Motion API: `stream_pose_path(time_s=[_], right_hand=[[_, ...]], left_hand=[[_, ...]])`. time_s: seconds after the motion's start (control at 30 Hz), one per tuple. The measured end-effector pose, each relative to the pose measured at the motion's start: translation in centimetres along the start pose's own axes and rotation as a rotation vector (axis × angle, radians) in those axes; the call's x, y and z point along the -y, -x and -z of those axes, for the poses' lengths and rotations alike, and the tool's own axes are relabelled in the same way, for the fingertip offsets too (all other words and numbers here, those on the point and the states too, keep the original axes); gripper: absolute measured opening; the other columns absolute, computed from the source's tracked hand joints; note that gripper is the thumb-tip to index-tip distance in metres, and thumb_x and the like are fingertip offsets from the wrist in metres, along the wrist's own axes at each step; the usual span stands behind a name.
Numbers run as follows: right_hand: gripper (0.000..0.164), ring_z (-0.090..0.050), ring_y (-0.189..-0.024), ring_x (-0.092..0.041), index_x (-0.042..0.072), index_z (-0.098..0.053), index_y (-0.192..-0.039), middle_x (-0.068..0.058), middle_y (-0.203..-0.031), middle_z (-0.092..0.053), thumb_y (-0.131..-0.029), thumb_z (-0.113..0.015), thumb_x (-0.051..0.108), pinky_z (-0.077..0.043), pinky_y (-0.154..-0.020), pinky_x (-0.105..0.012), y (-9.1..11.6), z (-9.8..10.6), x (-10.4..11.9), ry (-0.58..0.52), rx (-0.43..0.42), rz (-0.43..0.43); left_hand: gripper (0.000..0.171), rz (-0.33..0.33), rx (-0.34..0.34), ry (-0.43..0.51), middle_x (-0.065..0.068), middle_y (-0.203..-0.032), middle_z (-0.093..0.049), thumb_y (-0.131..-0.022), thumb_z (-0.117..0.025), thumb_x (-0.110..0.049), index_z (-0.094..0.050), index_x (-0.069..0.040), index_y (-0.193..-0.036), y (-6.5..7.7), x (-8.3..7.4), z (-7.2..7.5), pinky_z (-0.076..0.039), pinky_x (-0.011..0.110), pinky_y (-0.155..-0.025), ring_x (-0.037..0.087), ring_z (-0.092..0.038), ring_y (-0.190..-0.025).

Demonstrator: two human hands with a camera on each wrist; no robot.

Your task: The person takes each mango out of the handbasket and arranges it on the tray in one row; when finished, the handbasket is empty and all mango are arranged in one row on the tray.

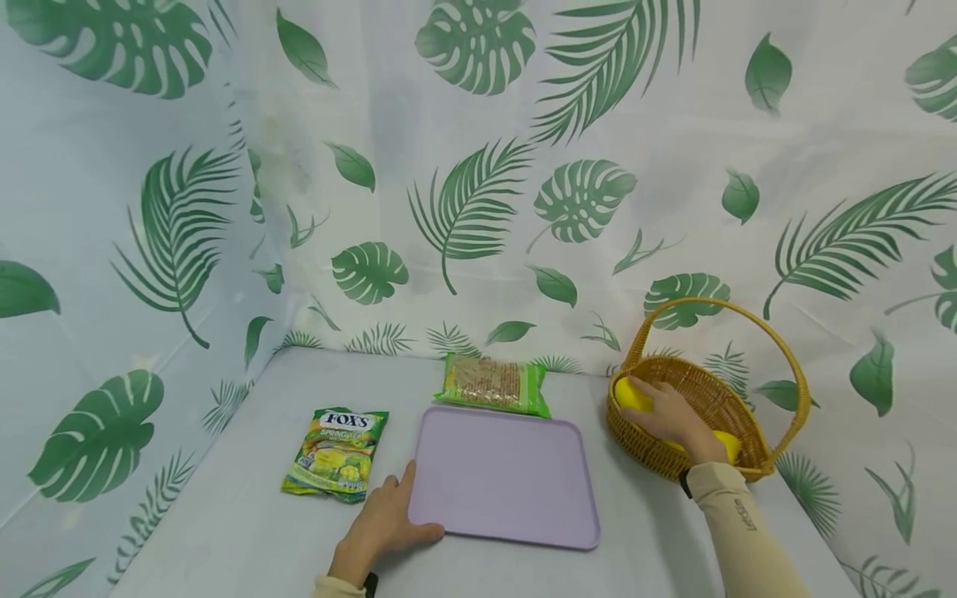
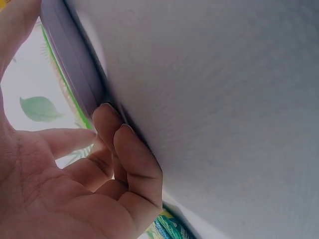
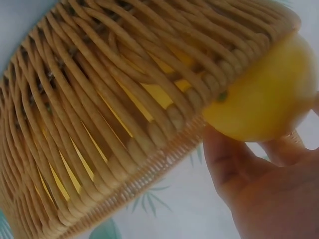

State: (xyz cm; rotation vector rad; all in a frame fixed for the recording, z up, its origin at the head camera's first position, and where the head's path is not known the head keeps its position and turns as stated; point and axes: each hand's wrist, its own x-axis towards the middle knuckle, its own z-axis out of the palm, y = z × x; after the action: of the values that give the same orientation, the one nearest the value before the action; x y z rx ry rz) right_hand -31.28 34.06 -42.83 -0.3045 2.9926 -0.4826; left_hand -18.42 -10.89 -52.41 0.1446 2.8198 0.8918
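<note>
R hand (image 1: 658,411) has a yellow round item (image 3: 264,89) in its grip, fingers bent about it & tips on its surface, so only as wide as the item itself. Item is at the L end of the wicker basket (image 1: 624,438), by the rim. Head cam shows the hand's back & fingers over the item's top; R wrist cam gives the other side: item bulging past the rim, a small green spot on it, digits against its side. Exact kind of item: can't tell.

A 2nd yellow item (image 1: 727,446) sits in the basket toward its near R side, partly behind the R wrist in head cam; R wrist cam only gives yellow thru the weave. Arched handle (image 1: 748,311) shows in head cam only.

L hand (image 1: 389,515) holds the near L corner of the purple tray (image 1: 504,477): head cam has thumb at the near edge, index up the L edge, a wide spread btwn them. L wrist cam adds what head cam hides: the other fingers bent, tips at the tray's rim, down by the white tabletop (image 1: 247,482).

FOX'S bag (image 1: 336,455) lies L of the tray, apart from it; L wrist cam catches just a colorful bit past the fingers. Green-ended pack (image 1: 493,384) is right behind the tray's far edge; its print is too small to read. Leaf-print backdrop (image 1: 389,208) behind all.
</note>
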Motion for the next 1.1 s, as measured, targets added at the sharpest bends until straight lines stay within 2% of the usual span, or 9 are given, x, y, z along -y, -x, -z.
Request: stream_pose_path(time_s=[0.1,0.23,0.43,0.57,0.67,0.77,0.9,1.0,1.1], right_hand=[[0.078,-0.037,-0.132,-0.063,0.001,-0.033,-0.155,-0.046,-0.145,-0.038,-0.098,-0.058,0.048,-0.042,-0.100,-0.071,-0.1,-0.1,-0.2,0.002,0.009,0.002],[0.073,-0.050,-0.121,-0.056,0.000,-0.036,-0.153,-0.042,-0.135,-0.052,-0.099,-0.060,0.043,-0.048,-0.086,-0.056,-0.1,-0.5,-0.6,0.007,-0.012,0.017],[0.066,-0.054,-0.105,-0.043,0.001,-0.040,-0.152,-0.039,-0.127,-0.057,-0.099,-0.062,0.035,-0.043,-0.075,-0.042,0.0,-0.3,-0.6,0.009,-0.072,0.046],[0.066,-0.050,-0.091,-0.033,0.001,-0.040,-0.152,-0.034,-0.113,-0.059,-0.099,-0.062,0.033,-0.035,-0.066,-0.032,0.0,0.1,-0.2,-0.008,-0.112,0.061],[0.067,-0.045,-0.085,-0.029,0.004,-0.037,-0.154,-0.031,-0.109,-0.052,-0.099,-0.061,0.036,-0.031,-0.063,-0.030,0.1,0.4,0.2,-0.032,-0.114,0.047],[0.071,-0.045,-0.084,-0.027,0.008,-0.036,-0.155,-0.030,-0.113,-0.046,-0.100,-0.059,0.044,-0.032,-0.064,-0.030,0.2,0.5,0.5,-0.046,-0.112,0.015],[0.071,-0.045,-0.084,-0.028,0.010,-0.037,-0.155,-0.029,-0.114,-0.041,-0.099,-0.060,0.046,-0.033,-0.064,-0.030,0.4,0.3,1.5,-0.072,-0.134,0.010],[0.069,-0.046,-0.083,-0.028,0.009,-0.038,-0.154,-0.031,-0.115,-0.045,-0.099,-0.060,0.044,-0.034,-0.064,-0.030,0.6,0.1,2.1,-0.093,-0.154,0.029],[0.068,-0.048,-0.084,-0.026,0.010,-0.038,-0.155,-0.027,-0.111,-0.053,-0.099,-0.060,0.044,-0.034,-0.066,-0.030,0.7,-0.2,2.5,-0.098,-0.173,0.042]], left_hand=[[0.113,0.004,0.003,0.005,0.030,-0.126,-0.057,-0.071,-0.086,-0.053,-0.033,0.003,-0.153,0.0,0.0,0.0,-0.051,0.061,-0.097,0.042,-0.060,-0.109],[0.112,0.010,0.005,0.004,0.030,-0.127,-0.057,-0.071,-0.086,-0.053,-0.033,0.003,-0.153,0.2,-0.1,0.1,-0.051,0.062,-0.096,0.042,-0.060,-0.109],[0.112,0.003,0.001,0.001,0.029,-0.125,-0.057,-0.071,-0.086,-0.053,-0.034,0.003,-0.153,0.2,-0.1,0.1,-0.052,0.061,-0.095,0.040,-0.060,-0.107],[0.113,0.000,-0.003,-0.002,0.030,-0.125,-0.058,-0.071,-0.086,-0.053,-0.033,0.003,-0.153,0.1,-0.1,0.1,-0.052,0.060,-0.095,0.040,-0.061,-0.107],[0.113,0.004,-0.005,-0.004,0.030,-0.126,-0.058,-0.070,-0.087,-0.053,-0.033,0.002,-0.153,0.0,-0.1,0.1,-0.052,0.061,-0.095,0.041,-0.061,-0.108],[0.113,0.005,-0.004,-0.009,0.029,-0.125,-0.058,-0.070,-0.087,-0.054,-0.033,0.002,-0.153,-0.1,-0.1,0.1,-0.052,0.060,-0.095,0.041,-0.061,-0.108],[0.113,0.015,0.001,-0.008,0.029,-0.125,-0.058,-0.070,-0.087,-0.054,-0.034,0.002,-0.153,-0.2,-0.1,0.0,-0.052,0.060,-0.095,0.040,-0.061,-0.108],[0.113,0.023,0.004,-0.011,0.029,-0.125,-0.058,-0.070,-0.087,-0.053,-0.034,0.002,-0.153,-0.1,0.0,0.0,-0.052,0.060,-0.095,0.041,-0.061,-0.108],[0.113,0.027,0.008,-0.018,0.029,-0.124,-0.058,-0.070,-0.087,-0.053,-0.034,0.002,-0.153,-0.1,0.0,-0.1,-0.052,0.061,-0.095,0.041,-0.061,-0.108]])
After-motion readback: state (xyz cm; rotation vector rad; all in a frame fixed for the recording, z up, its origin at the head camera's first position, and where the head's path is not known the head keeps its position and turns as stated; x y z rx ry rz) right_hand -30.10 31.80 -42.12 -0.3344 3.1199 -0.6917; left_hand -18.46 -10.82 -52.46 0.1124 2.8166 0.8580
